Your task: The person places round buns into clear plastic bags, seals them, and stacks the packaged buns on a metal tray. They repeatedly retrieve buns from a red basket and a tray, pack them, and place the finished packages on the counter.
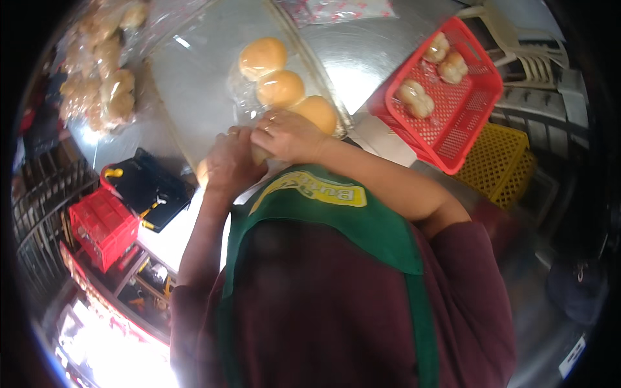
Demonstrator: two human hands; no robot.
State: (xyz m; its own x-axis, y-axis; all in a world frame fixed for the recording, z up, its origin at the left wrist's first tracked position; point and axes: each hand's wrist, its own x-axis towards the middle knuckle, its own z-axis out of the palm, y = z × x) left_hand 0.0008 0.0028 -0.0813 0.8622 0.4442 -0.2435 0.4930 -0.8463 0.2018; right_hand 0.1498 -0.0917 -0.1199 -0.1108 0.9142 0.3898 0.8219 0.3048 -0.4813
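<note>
My left hand (233, 160) and my right hand (290, 137) meet at the near end of a metal baking tray (194, 82). Both have curled fingers around a pale bun (260, 154), mostly hidden by them. Clear plastic film (242, 94) spreads on the tray just beyond my fingers. Three golden buns lie in a slanting row: a far bun (263, 58), a middle bun (280, 88) and a near bun (316, 114) beside my right hand. Shine on the far two suggests plastic over them. Another bun (201, 172) shows partly behind my left hand.
Bagged buns (104, 82) are heaped at the far left of the metal table (335, 39). On the right, a red basket (465, 116) holds several wrapped buns, with a yellow crate (492, 162) below. A black bin (150, 189) and red crate (104, 225) stand at left.
</note>
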